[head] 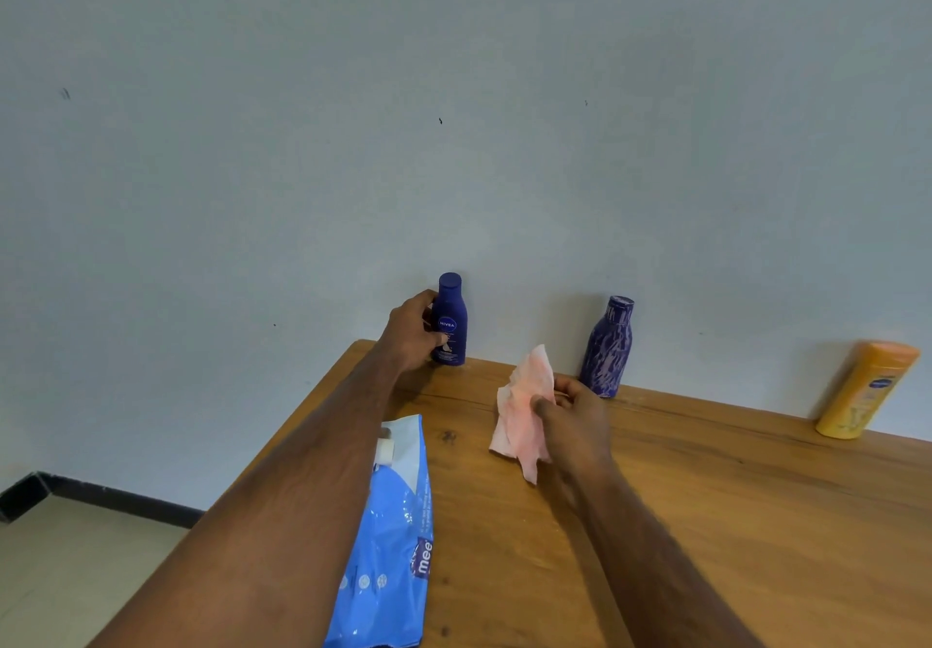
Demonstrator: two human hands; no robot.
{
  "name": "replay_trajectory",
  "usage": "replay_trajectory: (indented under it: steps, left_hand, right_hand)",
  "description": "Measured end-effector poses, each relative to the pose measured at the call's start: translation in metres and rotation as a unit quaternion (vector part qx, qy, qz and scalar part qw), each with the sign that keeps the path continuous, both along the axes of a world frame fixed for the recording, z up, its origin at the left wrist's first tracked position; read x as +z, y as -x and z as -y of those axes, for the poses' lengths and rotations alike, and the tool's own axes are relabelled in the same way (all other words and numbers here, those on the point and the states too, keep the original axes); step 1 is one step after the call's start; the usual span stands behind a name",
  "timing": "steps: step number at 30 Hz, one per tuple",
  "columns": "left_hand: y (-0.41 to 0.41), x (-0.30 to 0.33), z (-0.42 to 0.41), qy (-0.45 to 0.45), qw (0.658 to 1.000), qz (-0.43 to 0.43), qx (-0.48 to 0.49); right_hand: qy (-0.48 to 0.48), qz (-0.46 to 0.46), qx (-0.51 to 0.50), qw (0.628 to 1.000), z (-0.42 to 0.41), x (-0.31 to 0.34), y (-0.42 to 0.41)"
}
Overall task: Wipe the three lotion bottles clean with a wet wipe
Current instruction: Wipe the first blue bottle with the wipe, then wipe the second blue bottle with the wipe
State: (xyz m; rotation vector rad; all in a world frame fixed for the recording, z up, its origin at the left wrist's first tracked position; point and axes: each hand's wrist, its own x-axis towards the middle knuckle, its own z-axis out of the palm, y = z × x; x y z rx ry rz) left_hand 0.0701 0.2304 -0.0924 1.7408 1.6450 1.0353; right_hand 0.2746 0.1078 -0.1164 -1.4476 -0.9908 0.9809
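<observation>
Fingers of the left hand (411, 332) curl round the dark blue lotion bottle (450, 319), thumb across its front label; bottle upright at the far left corner of the wooden table (706, 521), against the grey wall (454, 118), just left of frame centre. Left forearm crosses the lower left of the frame, lying over the blue wet wipe pack (391, 536), which rests flat near the table's left edge, flap end toward the wall.

Centre: right hand (572, 418) pinches a crumpled pale pink wet wipe (524, 408) between thumb and fingers, wipe raised, lower corner hanging near the tabletop. Cannot tell if it touches the wood.

Just beyond the right hand: purple patterned bottle (607, 347), upright by the wall, apart from the wipe.

Far right: yellow-orange bottle (870, 387), upright, by the wall, well apart from the others.

Lower left corner: pale floor (75, 572), dark skirting.
</observation>
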Motion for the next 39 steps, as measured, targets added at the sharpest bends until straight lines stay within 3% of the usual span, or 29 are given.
replay_trajectory:
  steps: [25, 31, 36, 39]
  left_hand:
    - [0.006, 0.012, 0.004, -0.016, 1.0, 0.009, 0.02]
    - [-0.002, 0.021, 0.026, -0.158, 0.98, -0.01, 0.121]
    - [-0.04, 0.034, 0.041, -0.187, 0.98, -0.002, 0.066]
    - [-0.08, 0.032, 0.046, -0.141, 0.989, -0.027, -0.02]
  right_hand:
    - [0.002, -0.013, 0.014, 1.0, 0.004, 0.014, 0.008]
    - [-0.016, -0.007, -0.008, 1.0, 0.012, 0.018, -0.003]
    - [-0.033, 0.012, -0.048, 0.998, 0.023, 0.017, -0.032]
    - [-0.027, 0.016, -0.095, 0.995, 0.031, 0.013, -0.057]
